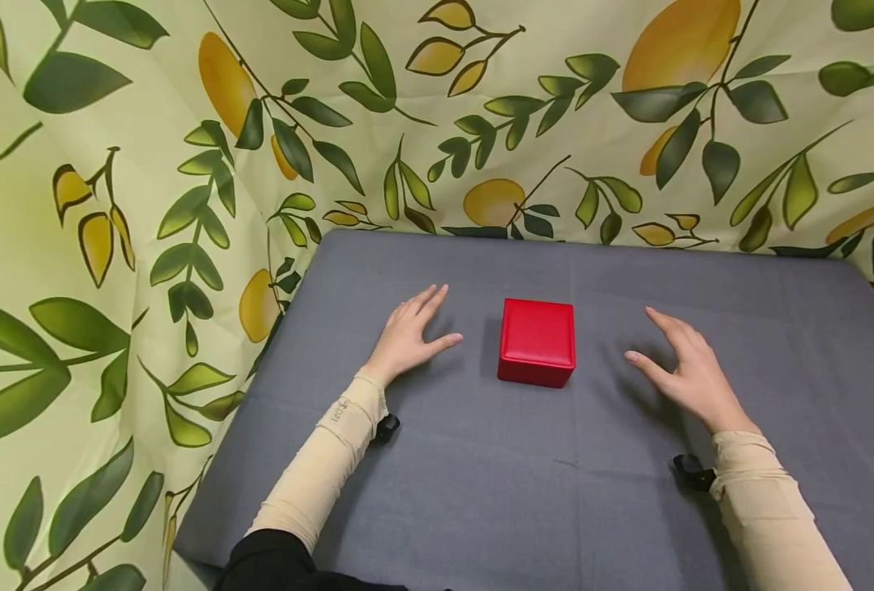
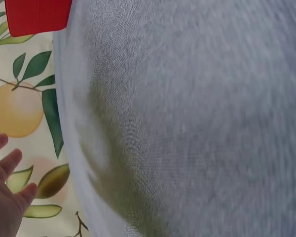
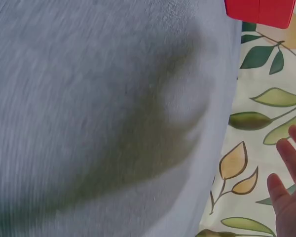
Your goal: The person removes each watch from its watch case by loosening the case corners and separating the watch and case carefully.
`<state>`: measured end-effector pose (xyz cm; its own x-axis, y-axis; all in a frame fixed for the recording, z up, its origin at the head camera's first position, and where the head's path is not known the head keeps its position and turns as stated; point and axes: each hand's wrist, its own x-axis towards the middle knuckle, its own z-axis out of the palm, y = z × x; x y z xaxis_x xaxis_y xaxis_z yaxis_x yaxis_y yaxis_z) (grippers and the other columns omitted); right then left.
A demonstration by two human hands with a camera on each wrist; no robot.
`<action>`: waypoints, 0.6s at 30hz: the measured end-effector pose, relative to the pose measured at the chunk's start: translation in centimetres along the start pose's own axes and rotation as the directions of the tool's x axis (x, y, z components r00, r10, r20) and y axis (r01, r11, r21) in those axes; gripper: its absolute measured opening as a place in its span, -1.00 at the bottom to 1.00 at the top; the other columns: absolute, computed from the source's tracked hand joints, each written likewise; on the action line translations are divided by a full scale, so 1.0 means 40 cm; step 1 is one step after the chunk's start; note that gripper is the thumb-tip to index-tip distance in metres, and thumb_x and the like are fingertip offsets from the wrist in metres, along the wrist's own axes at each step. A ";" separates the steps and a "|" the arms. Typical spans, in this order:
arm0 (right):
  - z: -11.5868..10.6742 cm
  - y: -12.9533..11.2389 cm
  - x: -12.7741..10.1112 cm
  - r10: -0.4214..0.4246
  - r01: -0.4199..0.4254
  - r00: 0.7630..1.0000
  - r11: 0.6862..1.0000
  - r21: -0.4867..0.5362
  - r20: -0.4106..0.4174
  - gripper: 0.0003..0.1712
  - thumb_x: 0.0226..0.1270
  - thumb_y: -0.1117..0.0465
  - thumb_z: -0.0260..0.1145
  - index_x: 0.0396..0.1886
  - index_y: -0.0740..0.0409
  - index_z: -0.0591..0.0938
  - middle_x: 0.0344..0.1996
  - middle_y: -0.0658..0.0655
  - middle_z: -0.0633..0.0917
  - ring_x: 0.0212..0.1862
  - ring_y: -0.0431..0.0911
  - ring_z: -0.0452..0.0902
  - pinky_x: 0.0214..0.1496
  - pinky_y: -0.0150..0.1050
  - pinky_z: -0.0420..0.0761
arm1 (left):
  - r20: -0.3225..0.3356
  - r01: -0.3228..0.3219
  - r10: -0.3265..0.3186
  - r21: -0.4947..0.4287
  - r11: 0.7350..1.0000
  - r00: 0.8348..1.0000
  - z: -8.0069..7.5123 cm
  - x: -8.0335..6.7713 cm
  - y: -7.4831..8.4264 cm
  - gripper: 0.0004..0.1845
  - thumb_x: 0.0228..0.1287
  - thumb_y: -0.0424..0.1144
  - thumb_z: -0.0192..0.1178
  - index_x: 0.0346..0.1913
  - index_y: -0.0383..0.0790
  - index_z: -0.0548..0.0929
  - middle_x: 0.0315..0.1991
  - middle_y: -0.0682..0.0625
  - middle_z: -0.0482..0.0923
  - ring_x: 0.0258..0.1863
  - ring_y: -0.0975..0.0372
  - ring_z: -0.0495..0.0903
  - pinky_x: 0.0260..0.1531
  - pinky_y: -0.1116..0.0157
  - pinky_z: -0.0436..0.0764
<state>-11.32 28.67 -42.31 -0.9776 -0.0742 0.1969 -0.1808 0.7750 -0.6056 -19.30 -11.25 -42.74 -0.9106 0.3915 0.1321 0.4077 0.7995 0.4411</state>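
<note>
A closed red box (image 1: 537, 335) with a padded-looking lid sits on the grey cloth-covered table (image 1: 481, 476). To its left, my left hand (image 1: 407, 338) hovers with fingers extended and thumb spread, holding nothing. On the other side, my right hand (image 1: 691, 373) is held apart from the box, thumb and fingers spread and nothing between them. The left wrist view catches part of the red box (image 2: 38, 16) at the top left and the left fingers (image 2: 10, 160) at the edge. In the right wrist view the box (image 3: 260, 11) shows at the top right, above the right fingers (image 3: 288, 153).
A cream curtain (image 1: 437, 123) printed with leaves and yellow fruit hangs behind the table and along its left side. Each sleeved wrist carries a small black camera, one on the left (image 1: 387, 428) and one on the right (image 1: 692, 474). Both hands cast shadows on the cloth.
</note>
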 end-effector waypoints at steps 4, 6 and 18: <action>0.014 -0.011 0.007 0.001 -0.001 1.000 0.999 0.042 -0.001 -0.12 0.15 -0.01 0.34 0.44 -0.08 0.17 0.34 0.36 0.26 0.32 0.33 0.11 0.20 0.34 0.10 | 0.017 -0.018 0.019 -0.046 0.999 1.000 0.016 0.006 0.007 -0.09 0.09 0.27 0.18 0.46 0.15 0.02 0.46 -0.01 0.07 0.44 0.11 0.09 0.38 -0.02 0.07; 0.022 -0.014 0.011 -0.005 0.005 1.000 0.999 0.054 -0.004 -0.12 0.14 0.00 0.35 0.43 -0.12 0.17 0.34 0.33 0.27 0.32 0.31 0.12 0.20 0.33 0.12 | 0.030 -0.025 0.027 -0.071 0.997 0.999 0.027 0.011 0.013 -0.06 0.07 0.26 0.19 0.46 0.15 0.00 0.46 -0.02 0.06 0.44 0.10 0.09 0.38 -0.03 0.08; 0.066 -0.041 0.031 -0.037 0.036 0.999 0.990 0.138 0.011 -0.16 0.17 0.04 0.34 0.42 -0.11 0.19 0.36 0.28 0.25 0.37 0.24 0.09 0.22 0.34 0.11 | 0.167 -0.020 0.077 -0.317 0.948 0.983 0.072 0.029 0.041 0.05 0.03 0.13 0.31 0.46 0.29 -0.19 0.50 0.10 -0.08 0.47 0.16 -0.04 0.36 -0.04 0.14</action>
<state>-12.50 25.64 -43.11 -0.9713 -0.1100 0.2110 -0.2286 0.6776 -0.6990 -19.51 -8.17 -44.42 -0.8527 0.5221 0.0154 0.3835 0.6057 0.6972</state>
